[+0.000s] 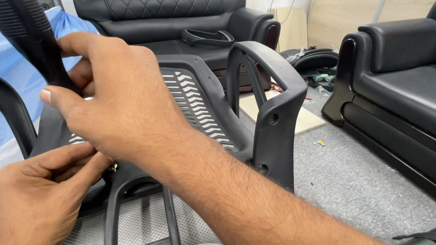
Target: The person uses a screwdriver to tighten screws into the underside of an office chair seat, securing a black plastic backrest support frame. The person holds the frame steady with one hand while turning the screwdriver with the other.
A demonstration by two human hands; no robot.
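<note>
Hands first: left hand [39,200] is pinching a small brass-coloured bit [114,167] at the chair frame [142,226], right hand [116,104] is clamped round a ribbed black part [30,35], with the armrest [274,104] just right of them.

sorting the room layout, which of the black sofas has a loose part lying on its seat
The black quilted-back leather sofa against the far wall: a curved black plastic part lies on its seat. The smooth black leather sofa at right has a bare seat.
</note>
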